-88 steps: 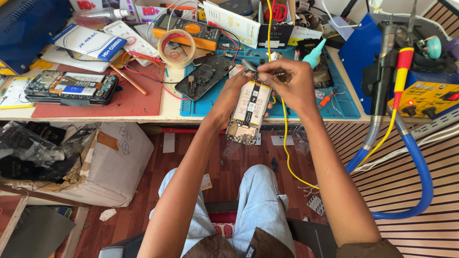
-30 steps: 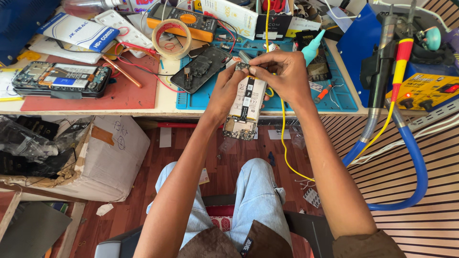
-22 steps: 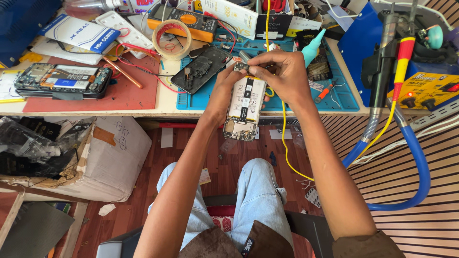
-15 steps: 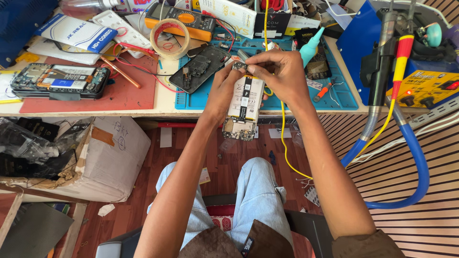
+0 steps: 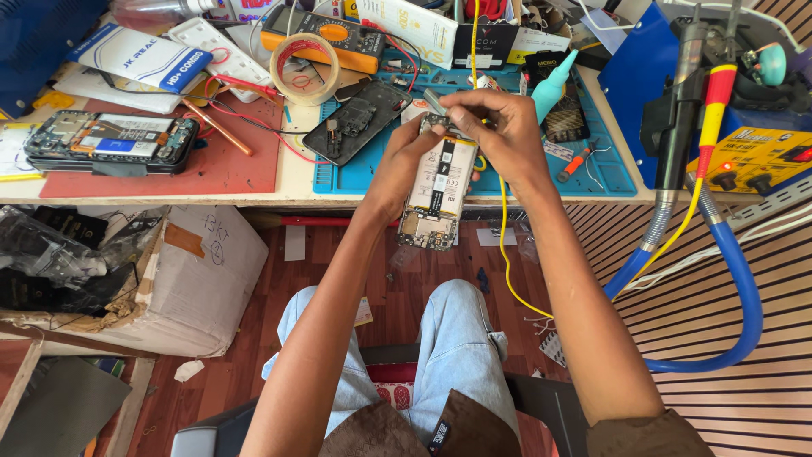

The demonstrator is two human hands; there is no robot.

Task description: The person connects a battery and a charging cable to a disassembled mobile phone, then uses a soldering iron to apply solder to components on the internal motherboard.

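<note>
My left hand (image 5: 404,165) cradles an opened phone (image 5: 440,190) with its back cover off, the pale battery facing up at me; my fingers wrap its left edge and the thumb lies along the side, holding it just off the front edge of the bench (image 5: 292,182), above my knees. My right hand (image 5: 499,127) sits over the phone's top end, fingers pressed together in a pinch on a thin metal tool (image 5: 436,101), its tip down at the board near the top of the phone; exactly what the tip touches is too small for me to tell. A yellow wire (image 5: 504,245) hangs from under my right hand toward the floor. Just beyond the phone, on the blue work mat (image 5: 600,173), lies a dark phone back shell (image 5: 357,121), tilted, with a red wire trailing beside it. Behind that stand a roll of tape (image 5: 303,69) and an orange multimeter (image 5: 326,34). To the left, on the red mat (image 5: 211,165), rests another opened phone (image 5: 110,142), well apart from my hands. A teal-tipped bottle (image 5: 554,85) stands just right of my right hand. At far right a hot-air handle with a blue hose (image 5: 736,279) hangs beside its yellow station (image 5: 753,156). Below the bench sits a cardboard box (image 5: 190,279).
</note>
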